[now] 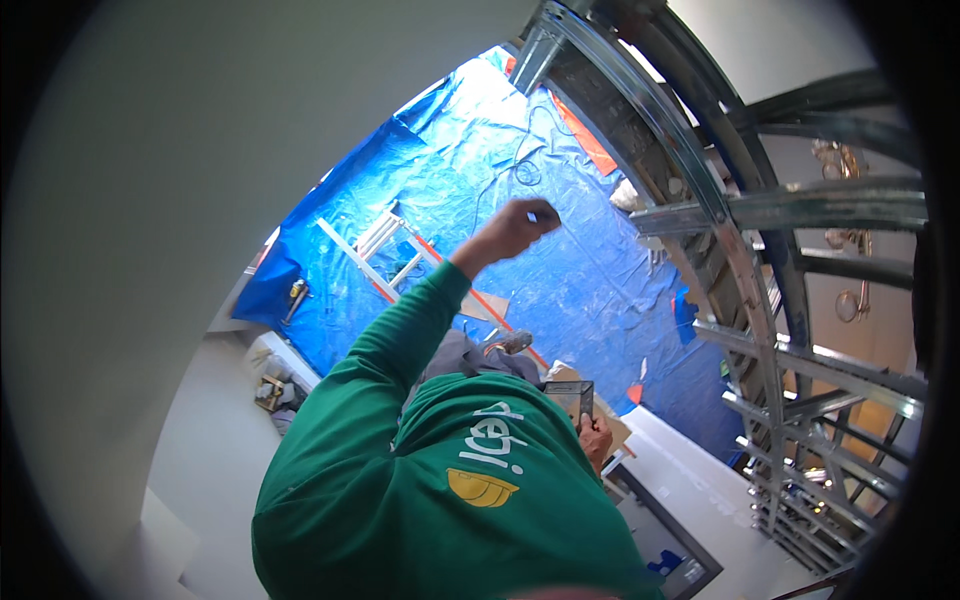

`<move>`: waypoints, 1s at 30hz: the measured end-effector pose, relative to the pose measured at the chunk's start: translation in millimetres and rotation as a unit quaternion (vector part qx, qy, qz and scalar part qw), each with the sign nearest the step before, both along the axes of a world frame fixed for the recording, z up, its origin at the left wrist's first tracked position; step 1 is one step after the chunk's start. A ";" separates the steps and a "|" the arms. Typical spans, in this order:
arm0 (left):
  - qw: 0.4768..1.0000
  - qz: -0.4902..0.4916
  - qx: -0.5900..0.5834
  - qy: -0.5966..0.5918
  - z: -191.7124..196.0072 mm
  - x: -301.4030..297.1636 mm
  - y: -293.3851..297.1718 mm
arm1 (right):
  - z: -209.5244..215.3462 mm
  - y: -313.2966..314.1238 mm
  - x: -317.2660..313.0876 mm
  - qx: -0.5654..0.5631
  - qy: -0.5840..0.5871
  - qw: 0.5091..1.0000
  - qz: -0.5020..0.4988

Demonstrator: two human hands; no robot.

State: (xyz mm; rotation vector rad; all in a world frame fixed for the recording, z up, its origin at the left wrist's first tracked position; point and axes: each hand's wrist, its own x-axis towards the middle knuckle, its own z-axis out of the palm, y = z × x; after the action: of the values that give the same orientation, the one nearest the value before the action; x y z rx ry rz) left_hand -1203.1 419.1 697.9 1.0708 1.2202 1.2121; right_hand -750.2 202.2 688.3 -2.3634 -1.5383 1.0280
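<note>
My left hand point(508, 232) reaches out over the blue-covered floor at the end of a bent green sleeve. Its fingers curl toward the thumb in a pinch, leaving a small gap; anything tiny between the tips cannot be made out. Close to my body, on the right, my right hand point(595, 441) is closed on the edge of a dark grey, square, box-like piece point(571, 394) with a lighter rim. My chest hides most of the right arm. Just beyond my waist shows a grey lump-shaped item point(514, 342) with thin reddish strands beside it.
A blue tarp point(610, 290) spreads below, with a ladder point(372, 250) and a dark cord point(527, 172) on it. Metal studs point(820, 210) form a framework along the right. A pale wall point(180, 180) rises at left. Lower right is a dark frame point(690, 550).
</note>
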 end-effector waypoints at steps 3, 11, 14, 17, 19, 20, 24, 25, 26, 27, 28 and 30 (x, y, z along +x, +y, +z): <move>0.997 -0.068 0.021 -0.026 -32.9 53.4 -11.8 | 6.1 15.2 -9.8 0.016 0.004 0.999 0.050; 0.958 -0.261 0.008 0.121 -41.3 127.4 -73.2 | 2.1 36.0 -4.0 -0.030 0.029 0.998 0.055; 0.967 -0.237 0.000 0.097 -40.9 119.5 -85.4 | -2.4 40.9 5.5 -0.035 0.020 0.997 0.070; 0.977 -0.196 -0.028 0.082 -43.8 109.9 -88.6 | -7.9 43.3 11.6 -0.029 0.001 0.996 0.089; 0.980 -0.172 -0.071 0.066 -43.8 99.4 -78.5 | -12.6 42.6 13.1 -0.019 0.016 0.997 0.079; 0.988 -0.122 -0.075 0.048 -42.0 94.1 -69.6 | -15.0 41.6 13.2 -0.022 0.013 0.997 0.070; 0.985 0.136 0.101 0.024 -20.3 47.2 -4.1 | -20.4 32.6 10.0 -0.007 0.018 0.998 0.052; 0.963 0.212 0.162 0.046 -10.6 29.8 17.4 | -20.1 29.5 8.5 -0.005 0.021 0.999 0.044; 0.949 0.272 0.160 0.027 1.0 11.1 39.7 | -19.1 26.0 6.7 0.002 0.008 0.998 0.059; 0.939 0.290 0.164 0.089 12.5 -13.4 62.7 | -17.3 22.4 4.6 0.006 0.002 0.998 0.066; 0.911 0.328 0.176 0.178 26.6 -30.6 80.8 | -14.9 18.6 2.4 -0.002 -0.006 0.998 0.067; 0.926 0.351 0.113 0.074 49.5 -53.2 118.9 | -9.3 11.2 -2.3 0.016 -0.023 0.995 0.094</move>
State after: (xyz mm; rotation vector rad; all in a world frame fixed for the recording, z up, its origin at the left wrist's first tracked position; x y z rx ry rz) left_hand -1256.3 538.0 747.4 0.9208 1.6917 1.8795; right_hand -752.4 213.4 679.0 -2.2708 -1.8090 0.9819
